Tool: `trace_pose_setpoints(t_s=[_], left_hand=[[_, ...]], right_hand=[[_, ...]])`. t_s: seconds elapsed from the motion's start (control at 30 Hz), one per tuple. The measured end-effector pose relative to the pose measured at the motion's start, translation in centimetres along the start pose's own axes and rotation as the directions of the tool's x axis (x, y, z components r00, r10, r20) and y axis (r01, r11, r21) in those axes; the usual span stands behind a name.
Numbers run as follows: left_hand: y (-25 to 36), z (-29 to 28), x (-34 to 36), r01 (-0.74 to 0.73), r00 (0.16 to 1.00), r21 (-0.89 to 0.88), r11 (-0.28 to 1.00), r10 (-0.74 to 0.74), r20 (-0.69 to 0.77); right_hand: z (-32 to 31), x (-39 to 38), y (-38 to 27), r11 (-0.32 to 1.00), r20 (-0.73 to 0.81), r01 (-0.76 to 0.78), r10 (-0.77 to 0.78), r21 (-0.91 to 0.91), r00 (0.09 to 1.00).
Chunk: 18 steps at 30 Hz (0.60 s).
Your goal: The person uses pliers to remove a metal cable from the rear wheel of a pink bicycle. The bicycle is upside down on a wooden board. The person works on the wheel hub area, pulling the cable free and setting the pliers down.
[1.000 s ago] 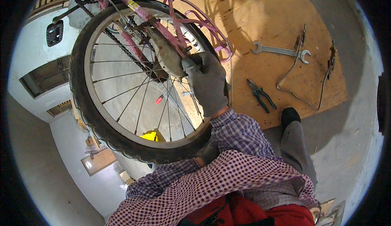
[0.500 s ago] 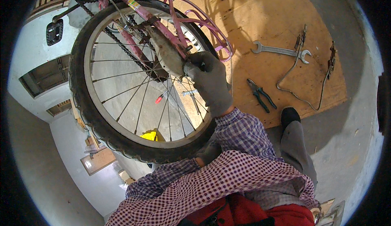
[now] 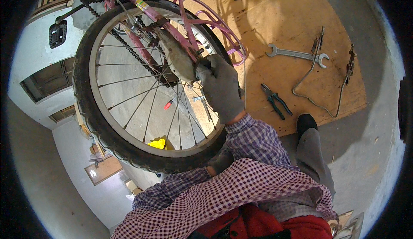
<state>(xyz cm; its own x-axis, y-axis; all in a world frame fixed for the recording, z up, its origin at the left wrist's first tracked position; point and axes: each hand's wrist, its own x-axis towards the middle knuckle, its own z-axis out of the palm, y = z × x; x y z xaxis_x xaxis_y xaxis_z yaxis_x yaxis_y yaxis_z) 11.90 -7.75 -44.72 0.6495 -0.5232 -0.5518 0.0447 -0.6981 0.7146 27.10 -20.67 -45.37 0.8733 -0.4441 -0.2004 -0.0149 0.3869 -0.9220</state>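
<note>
A bicycle's rear wheel with a black tyre (image 3: 98,123) fills the left of the view, below a pink frame (image 3: 172,30). My right hand (image 3: 220,88), in a grey glove, is closed at the rear end of the dirty pale chain guard (image 3: 177,60), beside the wheel's hub. Its fingertips are pinched together; what they grip there is hidden. Low behind the tyre's near edge is my left hand (image 3: 222,162), also gloved. The tyre and my sleeve cover most of it, and its fingers do not show.
On the wooden board (image 3: 266,19) lie an open-ended spanner (image 3: 297,54), pliers (image 3: 276,101) with dark green handles and a bent metal rod (image 3: 301,93) with end fittings. Through the spokes appear a red-handled tool (image 3: 167,105), another spanner (image 3: 207,108) and a yellow object (image 3: 158,144).
My right hand has turned slightly at the wrist, and the gap between thumb and curled fingers has closed. The wheel, my left hand and the tools look unmoved.
</note>
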Motion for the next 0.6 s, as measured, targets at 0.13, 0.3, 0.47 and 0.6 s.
trace_pose_setpoints(t_s=[0.13,0.3,0.47,0.6], left_hand=[[0.2,-0.2,-0.1,-0.006,1.000,0.009,1.000,0.006,0.002],[1.7,-1.4,-0.6,-0.022,1.000,0.051,0.998,0.022,0.012],[5.8,-5.1,-2.6,-0.036,0.996,0.161,0.986,0.021,0.090],[12.3,-10.6,-3.9,-0.093,0.966,0.308,0.947,0.011,0.257]], right_hand=[[0.1,0.2,0.0,0.987,0.023,-0.101,0.099,0.122,0.995],[-0.4,0.1,-0.1,0.915,0.109,-0.258,0.236,0.309,0.966],[-0.8,0.5,-0.1,0.860,0.162,-0.282,0.234,0.425,0.959],[-0.9,0.5,-0.4,0.874,0.174,-0.310,0.262,0.374,0.949]])
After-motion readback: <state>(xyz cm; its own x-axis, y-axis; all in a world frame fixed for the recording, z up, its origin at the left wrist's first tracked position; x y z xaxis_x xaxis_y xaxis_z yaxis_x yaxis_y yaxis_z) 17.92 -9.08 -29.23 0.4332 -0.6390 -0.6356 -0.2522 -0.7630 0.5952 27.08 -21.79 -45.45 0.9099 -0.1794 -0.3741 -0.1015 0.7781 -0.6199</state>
